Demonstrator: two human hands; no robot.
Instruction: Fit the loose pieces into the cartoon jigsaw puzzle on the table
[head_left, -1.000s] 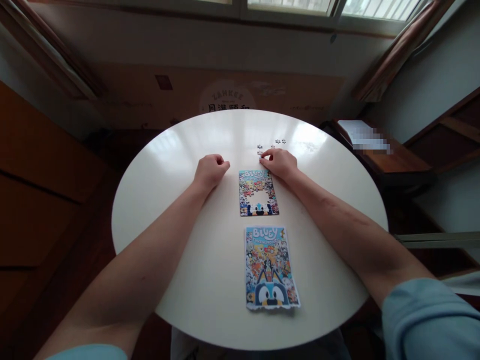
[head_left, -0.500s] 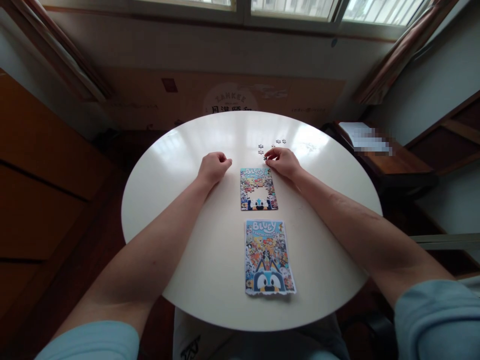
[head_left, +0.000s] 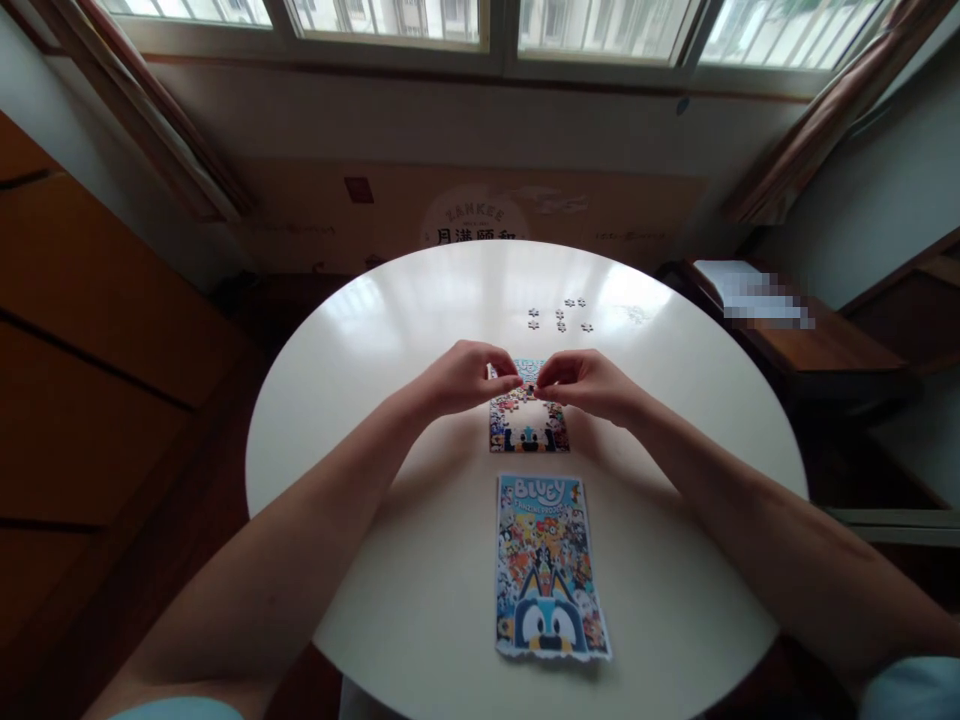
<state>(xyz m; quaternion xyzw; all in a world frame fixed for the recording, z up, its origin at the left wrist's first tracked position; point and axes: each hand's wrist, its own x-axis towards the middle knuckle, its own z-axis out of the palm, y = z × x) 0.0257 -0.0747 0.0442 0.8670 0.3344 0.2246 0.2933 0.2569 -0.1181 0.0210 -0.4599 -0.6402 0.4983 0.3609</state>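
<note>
- Puzzle (head_left: 529,441): flat on the worktop (head_left: 337,350), partly covered by both hands; crowded, colourful picture, blue band at the far edge, blue-and-dark face at the near edge, a ragged pale gap in the middle.
- Right hand (head_left: 555,382): over the puzzle's upper part, grip closed on a small dark piece (head_left: 531,390).
- Left hand (head_left: 499,382): thumb and finger close beside that piece; cannot tell whether its grip holds anything.
- Loose pieces (head_left: 561,327): seven, beyond the hands, too small to read.
- Print (head_left: 551,565): nearer the person, titled BLUEY, blue dog face, torn lower edge.
- Worktop: round, white, glossy with window light.
- Room: barred windows (head_left: 390,20), curtains (head_left: 150,110) either side, lettered tan board (head_left: 300,205) below, orange-brown cabinet (head_left: 90,390) left, wooden stand (head_left: 847,340) right.
</note>
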